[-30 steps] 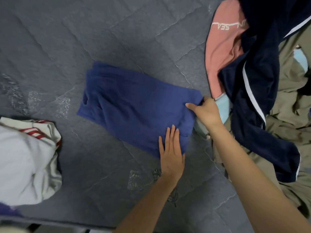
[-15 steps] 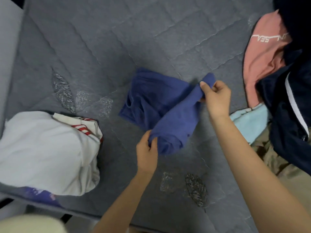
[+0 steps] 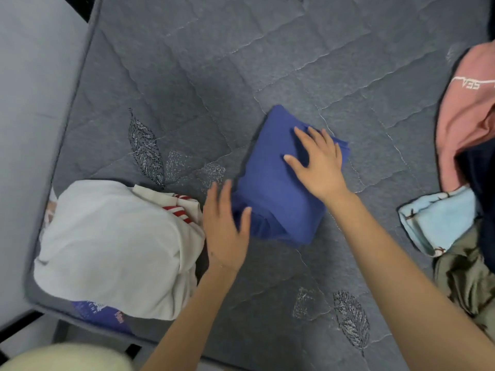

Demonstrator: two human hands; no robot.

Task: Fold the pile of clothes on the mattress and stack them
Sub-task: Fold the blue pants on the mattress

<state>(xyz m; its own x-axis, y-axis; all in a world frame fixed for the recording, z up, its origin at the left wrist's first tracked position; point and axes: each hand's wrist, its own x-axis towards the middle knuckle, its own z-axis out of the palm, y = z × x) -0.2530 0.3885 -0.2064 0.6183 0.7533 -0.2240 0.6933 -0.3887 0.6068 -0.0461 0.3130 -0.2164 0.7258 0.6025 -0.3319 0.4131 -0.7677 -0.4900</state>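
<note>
our blue garment (image 3: 276, 188) lies folded into a thick packet near the middle of the grey mattress (image 3: 214, 76). our right hand (image 3: 318, 162) rests flat on top of it, fingers spread and straight, gripping nothing. our left hand (image 3: 225, 231) is at its near-left corner, fingers straight and slightly blurred, thumb lying against the blue edge, not curled round it. just left of the blue garment sits the white stack (image 3: 115, 245). well to its right lies the pile (image 3: 482, 170): a pink top (image 3: 466, 124), a light blue cloth (image 3: 439, 218), olive fabric (image 3: 463, 277).
</note>
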